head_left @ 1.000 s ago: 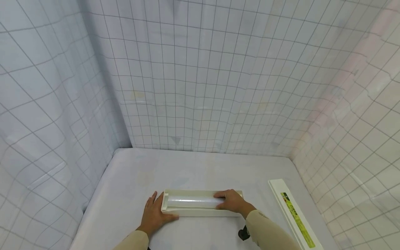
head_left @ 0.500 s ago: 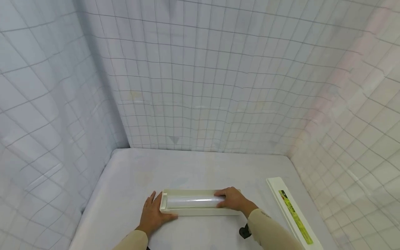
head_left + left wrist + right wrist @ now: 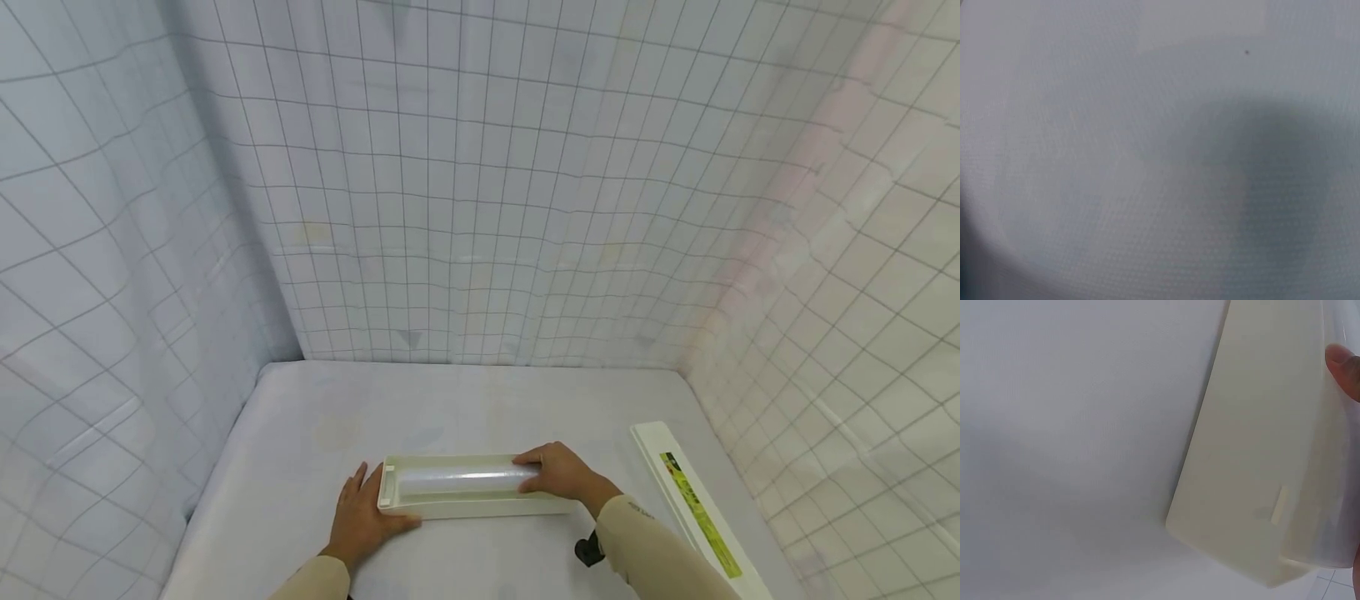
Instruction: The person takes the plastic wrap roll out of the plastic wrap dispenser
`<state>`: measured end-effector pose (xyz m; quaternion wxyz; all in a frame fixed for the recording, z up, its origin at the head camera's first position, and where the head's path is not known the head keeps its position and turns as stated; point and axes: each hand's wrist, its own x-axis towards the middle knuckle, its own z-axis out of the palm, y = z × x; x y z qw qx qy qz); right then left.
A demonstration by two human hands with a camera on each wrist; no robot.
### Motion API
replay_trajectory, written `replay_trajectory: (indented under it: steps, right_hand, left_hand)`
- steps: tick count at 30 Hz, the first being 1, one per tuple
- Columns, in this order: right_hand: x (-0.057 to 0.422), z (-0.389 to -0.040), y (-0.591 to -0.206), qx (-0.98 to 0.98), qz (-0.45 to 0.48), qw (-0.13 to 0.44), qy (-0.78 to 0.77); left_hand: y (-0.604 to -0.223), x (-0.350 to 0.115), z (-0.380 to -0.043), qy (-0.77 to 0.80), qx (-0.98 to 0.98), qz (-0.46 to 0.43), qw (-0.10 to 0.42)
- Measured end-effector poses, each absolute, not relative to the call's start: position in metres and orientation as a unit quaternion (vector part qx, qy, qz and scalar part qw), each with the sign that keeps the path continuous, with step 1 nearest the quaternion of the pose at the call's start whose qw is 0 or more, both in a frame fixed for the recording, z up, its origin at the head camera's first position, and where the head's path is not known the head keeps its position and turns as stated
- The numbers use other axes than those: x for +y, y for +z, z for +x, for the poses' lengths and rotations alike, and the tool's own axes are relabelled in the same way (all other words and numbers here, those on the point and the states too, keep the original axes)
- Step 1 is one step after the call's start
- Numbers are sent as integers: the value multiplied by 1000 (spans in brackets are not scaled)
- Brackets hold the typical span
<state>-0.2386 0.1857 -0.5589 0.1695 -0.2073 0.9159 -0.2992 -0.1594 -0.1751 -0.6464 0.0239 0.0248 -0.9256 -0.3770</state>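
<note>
A long cream box [image 3: 480, 507] lies lidless on the white-covered table, a roll of clear plastic wrap [image 3: 457, 479] inside it. My left hand [image 3: 362, 518] braces the box's left end, thumb along the near wall and fingers extended beside the end. At the other end, my right hand [image 3: 561, 473] grips the roll from above, thumb on the near side and fingers over the far side. The right wrist view shows the right thumb [image 3: 1344, 365] on the roll [image 3: 1329, 512], above the box's long side [image 3: 1247, 444]. Only blurred white cloth fills the left wrist view.
A long white lid [image 3: 675, 492] with a yellow-green label [image 3: 701, 517] lies slanted at the right. A small black object [image 3: 588, 550] shows beside the right sleeve [image 3: 645, 542]. Grid-patterned white curtains [image 3: 480, 208] enclose the table at the back and both sides.
My right hand has moved slightly right and away from me relative to the box, still on the roll. The left hand keeps its place at the box end. The head view has shifted slightly.
</note>
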Motion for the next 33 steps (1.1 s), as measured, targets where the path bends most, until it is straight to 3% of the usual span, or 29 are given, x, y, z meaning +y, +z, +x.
replay_trajectory:
  steps: [18, 33]
  right_hand:
    - [193, -240, -531, 920, -193, 174, -293]
    - [225, -255, -529, 937, -140, 106, -302]
  left_hand:
    - [-651, -178, -162, -369, -929, 18, 32]
    - [-652, -178, -162, -366, -930, 20, 29]
